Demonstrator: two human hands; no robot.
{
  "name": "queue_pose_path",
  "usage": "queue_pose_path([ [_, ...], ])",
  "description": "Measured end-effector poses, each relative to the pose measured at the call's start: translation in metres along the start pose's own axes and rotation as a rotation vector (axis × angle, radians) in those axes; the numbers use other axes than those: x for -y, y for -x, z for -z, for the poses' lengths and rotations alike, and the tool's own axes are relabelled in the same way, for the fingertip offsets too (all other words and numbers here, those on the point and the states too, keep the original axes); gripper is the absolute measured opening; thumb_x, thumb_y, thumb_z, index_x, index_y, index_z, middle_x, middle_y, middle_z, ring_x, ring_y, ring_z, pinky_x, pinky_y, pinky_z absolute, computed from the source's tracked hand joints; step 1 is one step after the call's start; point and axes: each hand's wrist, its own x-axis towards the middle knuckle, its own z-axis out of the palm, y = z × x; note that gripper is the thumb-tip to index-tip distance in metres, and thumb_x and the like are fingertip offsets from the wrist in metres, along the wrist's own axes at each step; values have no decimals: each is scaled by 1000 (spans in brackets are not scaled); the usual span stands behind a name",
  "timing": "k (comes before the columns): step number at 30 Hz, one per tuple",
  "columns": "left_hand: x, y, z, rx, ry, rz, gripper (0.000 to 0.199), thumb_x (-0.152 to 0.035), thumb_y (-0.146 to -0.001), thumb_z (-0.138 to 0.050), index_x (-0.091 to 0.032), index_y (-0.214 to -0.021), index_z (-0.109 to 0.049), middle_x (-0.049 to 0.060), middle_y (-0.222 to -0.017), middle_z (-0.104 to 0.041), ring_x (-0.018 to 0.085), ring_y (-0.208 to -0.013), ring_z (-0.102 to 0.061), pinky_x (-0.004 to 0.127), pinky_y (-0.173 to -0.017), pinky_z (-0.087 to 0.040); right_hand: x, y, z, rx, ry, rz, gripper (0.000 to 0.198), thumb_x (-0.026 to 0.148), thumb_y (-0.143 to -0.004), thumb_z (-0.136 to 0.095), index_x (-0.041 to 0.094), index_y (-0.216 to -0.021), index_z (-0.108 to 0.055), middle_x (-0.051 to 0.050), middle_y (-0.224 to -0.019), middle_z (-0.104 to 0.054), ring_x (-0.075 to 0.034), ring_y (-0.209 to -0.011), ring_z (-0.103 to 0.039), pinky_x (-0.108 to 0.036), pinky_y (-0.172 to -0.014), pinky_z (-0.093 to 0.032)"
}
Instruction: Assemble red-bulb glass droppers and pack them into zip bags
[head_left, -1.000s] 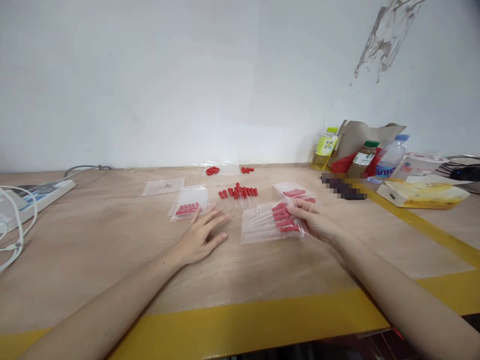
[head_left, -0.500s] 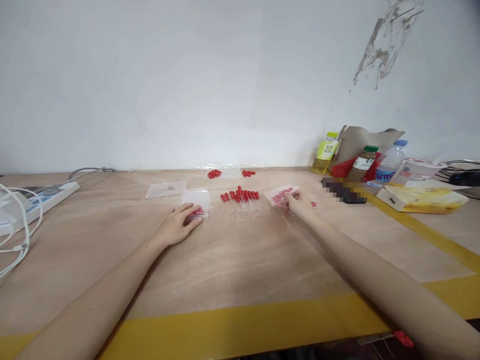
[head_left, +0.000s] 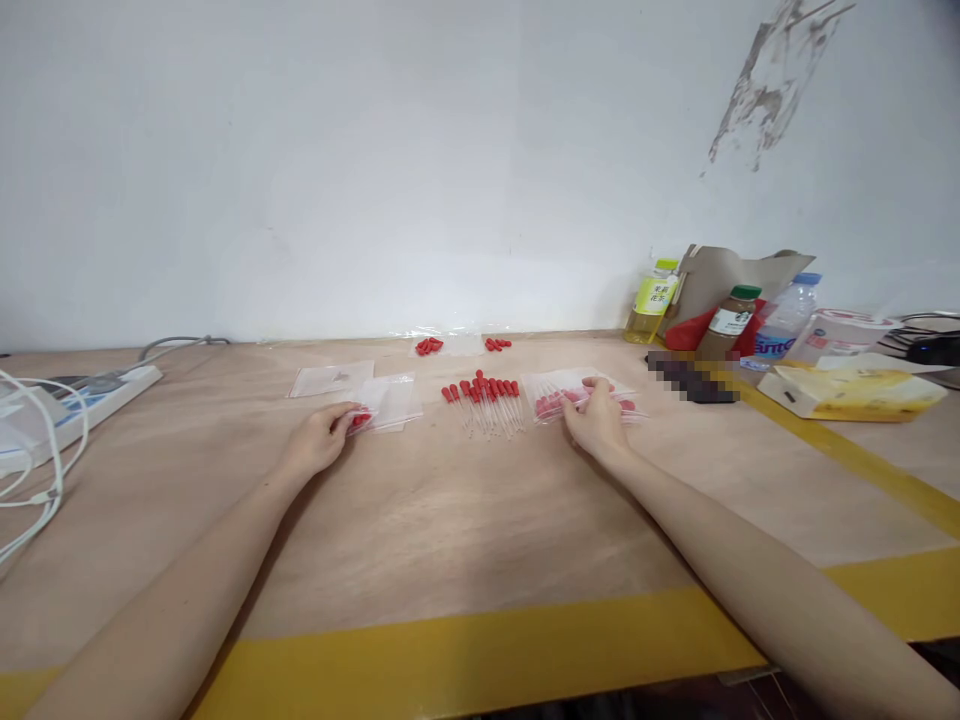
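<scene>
My left hand (head_left: 324,438) is closed, its fingertips pinching the edge of a clear zip bag (head_left: 394,398) with small red pieces in its near-left corner. Other clear plastic lies under that bag. My right hand (head_left: 598,420) rests with thumb and fingers apart on clear bags (head_left: 551,385) that hold red-bulbed droppers. Between the hands, a fan of loose glass droppers (head_left: 484,400) with red rubber bulbs lies on the table, bulbs pointing away from me.
Behind the droppers are two small heaps of red bulbs (head_left: 429,346) on clear plastic. A flat bag (head_left: 330,379) lies at left, near a power strip (head_left: 112,400) with white cables. Bottles (head_left: 651,305), a dark pixelated object (head_left: 690,378) and a tissue pack (head_left: 847,390) stand right.
My left hand has drawn left and now pinches the bag's edge instead of lying on it. My right hand has laid its bag down on the other bag, its fingers parting.
</scene>
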Motion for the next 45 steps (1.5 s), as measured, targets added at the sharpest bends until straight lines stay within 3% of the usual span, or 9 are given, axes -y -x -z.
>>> queue_pose_path([
  [7,21,-4,14,95,-83,43,38,-26,-77,-36,-18,-102,-62,5,-115,-59,24,-108,-52,36,-92,-41,7,16,1,49,164,171,24,30,-78,-46,16,-96,-52,-3,-62,-58,-18,-59,-55,-26,-55,-36],
  [11,-7,4,12,59,-207,-117,42,-33,-78,-39,-21,-115,-54,7,-132,-44,27,-127,-31,51,-104,-16,16,17,-6,93,191,288,16,25,-77,-45,17,-84,-58,-7,-79,-62,-17,-72,-56,-26,-63,-39],
  [14,-36,8,3,76,-274,-305,42,-44,-80,-40,-20,-110,-56,9,-125,-51,27,-125,-34,51,-105,-4,27,8,-14,210,235,327,16,17,-75,-45,15,-79,-60,-9,-85,-63,-18,-81,-56,-26,-70,-40],
  [20,-52,1,-14,111,-242,-328,36,-32,-89,-28,-22,-94,-62,3,-93,-68,20,-87,-62,40,-105,-19,48,-21,-37,332,312,151,20,15,-71,-50,11,-88,-60,-16,-87,-64,-24,-84,-59,-28,-66,-42],
  [28,-51,3,-24,-33,-171,-149,40,-25,-89,-27,-17,-109,-61,5,-99,-67,23,-97,-60,39,-99,-34,53,-45,-65,414,343,-10,44,13,-60,-60,4,-103,-54,-23,-90,-63,-28,-79,-62,-28,-56,-44],
  [32,-63,10,-14,-128,-15,-131,37,-26,-88,-31,-18,-112,-59,4,-104,-66,23,-102,-58,38,-95,-38,54,-44,-67,444,310,-17,37,10,-58,-61,4,-94,-57,-24,-83,-64,-29,-74,-63,-29,-54,-43],
  [34,-72,16,-4,-51,60,-236,34,-27,-88,-35,-19,-108,-62,3,-103,-66,21,-98,-60,35,-89,-44,54,-42,-65,444,272,-3,25,11,-60,-60,9,-85,-59,-19,-76,-65,-26,-70,-63,-27,-53,-43],
  [38,-84,27,20,339,240,-589,28,-26,-88,-40,-25,-102,-65,0,-105,-65,17,-98,-59,32,-89,-43,51,-40,-52,361,173,26,23,16,-66,-57,13,-89,-54,-11,-72,-62,-20,-67,-60,-23,-52,-41],
  [45,-83,32,25,799,475,-642,22,-24,-85,-49,-30,-96,-67,1,-116,-59,19,-117,-46,39,-103,-28,25,-17,-10,223,-333,-11,66,21,-69,-51,14,-126,-18,8,-54,-46,-11,-40,-48,-21,-39,-38],
])
